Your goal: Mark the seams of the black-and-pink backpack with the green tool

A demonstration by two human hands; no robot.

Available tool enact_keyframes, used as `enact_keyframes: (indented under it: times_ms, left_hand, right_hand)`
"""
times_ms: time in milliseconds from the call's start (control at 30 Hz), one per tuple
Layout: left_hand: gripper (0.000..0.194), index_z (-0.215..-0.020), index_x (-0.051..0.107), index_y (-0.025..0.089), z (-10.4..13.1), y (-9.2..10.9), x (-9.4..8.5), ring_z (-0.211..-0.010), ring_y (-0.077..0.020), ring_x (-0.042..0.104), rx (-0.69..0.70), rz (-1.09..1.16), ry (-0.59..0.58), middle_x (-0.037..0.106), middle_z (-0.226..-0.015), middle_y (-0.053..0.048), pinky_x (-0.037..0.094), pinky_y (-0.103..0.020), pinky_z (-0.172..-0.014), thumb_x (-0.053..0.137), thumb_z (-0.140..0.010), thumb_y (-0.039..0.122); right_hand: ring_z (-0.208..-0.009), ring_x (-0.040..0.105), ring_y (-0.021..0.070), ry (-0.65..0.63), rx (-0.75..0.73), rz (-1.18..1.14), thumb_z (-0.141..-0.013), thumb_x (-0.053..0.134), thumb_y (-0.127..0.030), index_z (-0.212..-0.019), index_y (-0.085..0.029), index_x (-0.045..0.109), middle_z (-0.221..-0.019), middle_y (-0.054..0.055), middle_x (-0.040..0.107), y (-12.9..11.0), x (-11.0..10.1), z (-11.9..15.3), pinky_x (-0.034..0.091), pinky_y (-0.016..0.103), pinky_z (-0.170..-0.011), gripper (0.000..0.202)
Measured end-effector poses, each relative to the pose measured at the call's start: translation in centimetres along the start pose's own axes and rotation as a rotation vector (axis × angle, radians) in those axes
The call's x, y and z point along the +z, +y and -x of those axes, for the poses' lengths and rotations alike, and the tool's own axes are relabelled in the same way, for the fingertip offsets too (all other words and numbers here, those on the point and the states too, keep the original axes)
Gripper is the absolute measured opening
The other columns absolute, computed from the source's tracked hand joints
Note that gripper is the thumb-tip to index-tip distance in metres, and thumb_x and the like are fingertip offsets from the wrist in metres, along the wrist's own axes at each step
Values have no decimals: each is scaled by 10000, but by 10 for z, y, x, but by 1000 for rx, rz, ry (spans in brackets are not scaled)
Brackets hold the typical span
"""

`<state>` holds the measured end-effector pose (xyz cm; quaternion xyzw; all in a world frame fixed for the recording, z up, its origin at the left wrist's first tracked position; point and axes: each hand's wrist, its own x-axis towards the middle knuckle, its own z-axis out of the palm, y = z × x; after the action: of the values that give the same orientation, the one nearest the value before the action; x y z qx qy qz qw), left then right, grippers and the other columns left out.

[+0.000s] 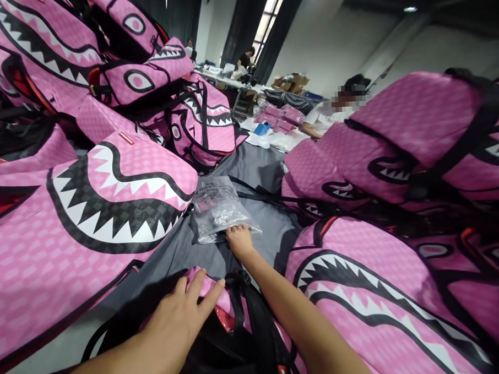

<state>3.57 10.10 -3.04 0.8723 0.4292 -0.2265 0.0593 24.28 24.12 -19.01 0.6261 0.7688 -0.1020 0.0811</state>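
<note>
My right hand (240, 241) reaches forward, its fingers curled over the near edge of a clear plastic bag (221, 205) with dark print. The plastic bag lies on grey cloth. Closer to me, my left hand (188, 302) rests with spread fingers on the pink top of a backpack (255, 319) with black straps. A bit of red lining shows beside the thumb. The lower part of this backpack is dark and partly hidden by my forearms.
Pink shark-mouth backpacks lie at left (121, 198) and right (361, 292), with more piled behind them. Grey cloth (257, 164) runs between the piles. Beyond are packed pink goods (281, 116), a person in a light top (323, 115), and a far table with another person.
</note>
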Motion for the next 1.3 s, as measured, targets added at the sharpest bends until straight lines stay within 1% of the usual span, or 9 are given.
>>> enact_keyframes:
  times_ms: [200,367,467,533,633,767,1000,1133,1300]
  left_hand:
    - [1117,-1582,129,354,2,-3,-12,-1267,-357,529,0,73,-87,271,-1622,-133,602,-418,-867,613,-669,-68]
    - [1070,-1584,114,319,9,-8,-24,-1292,-346,490,38,130,-35,250,-1621,-145,569,-411,-922,630,-713,-27]
    - [1049,-1582,118,301,12,-11,-25,-1295,-349,478,64,148,-20,240,-1618,-158,549,-415,-943,620,-722,-30]
    - [1032,-1580,125,284,13,-14,-24,-1280,-352,482,76,157,-4,254,-1605,-167,546,-415,-934,618,-727,-23]
    - [994,-1574,138,280,14,-18,-20,-1227,-335,508,106,165,76,296,-1575,-159,549,-408,-904,595,-740,-9]
    - [951,-1574,131,305,14,-19,-20,-1194,-319,528,113,161,94,277,-1581,-142,551,-381,-846,510,-766,-23]
    - [851,-1575,148,296,27,-29,-26,-1369,-338,423,112,369,56,222,-1627,-102,472,-471,-1034,528,-849,64]
    - [683,-1582,133,257,55,-38,-5,-1477,-233,309,95,698,155,255,-1625,-97,308,-427,-1205,451,-978,273]
    - [851,-1588,22,234,86,-35,30,-1519,-215,212,28,789,243,162,-1657,-114,244,-436,-1241,557,-935,344]
  right_hand:
    - [-1070,637,252,-22,40,-75,-862,523,-101,-1010,-146,736,-1089,142,716,6,-16,8,404,329,-878,263]
    - [-1090,629,277,112,180,-142,-906,434,-93,-1036,-120,726,-1116,179,698,1,-58,38,404,367,-906,321]
    - [-944,688,257,161,308,-250,-933,445,-177,-1117,-160,704,-994,135,733,2,-95,86,460,335,-789,318]
    - [-812,707,226,219,360,-540,-928,507,-304,-1144,-163,681,-895,93,742,-1,-117,130,482,288,-680,312]
    - [-689,695,194,262,232,-994,-862,574,-425,-988,-150,714,-791,58,733,-19,-137,193,493,257,-602,333]
    - [-759,708,176,183,82,-900,-843,566,-296,-856,-205,749,-851,30,757,-61,-127,238,502,246,-676,205]
    - [-824,720,207,191,142,-509,-822,579,-93,-1062,-232,749,-891,21,769,-88,-106,244,485,257,-684,325]
    - [-882,702,201,212,116,-502,-830,569,-86,-997,-234,755,-942,19,761,-86,-110,248,485,251,-716,290]
    - [-965,695,203,-126,32,-417,-812,526,-45,-1060,-232,731,-1031,41,753,-108,-114,248,474,246,-791,372]
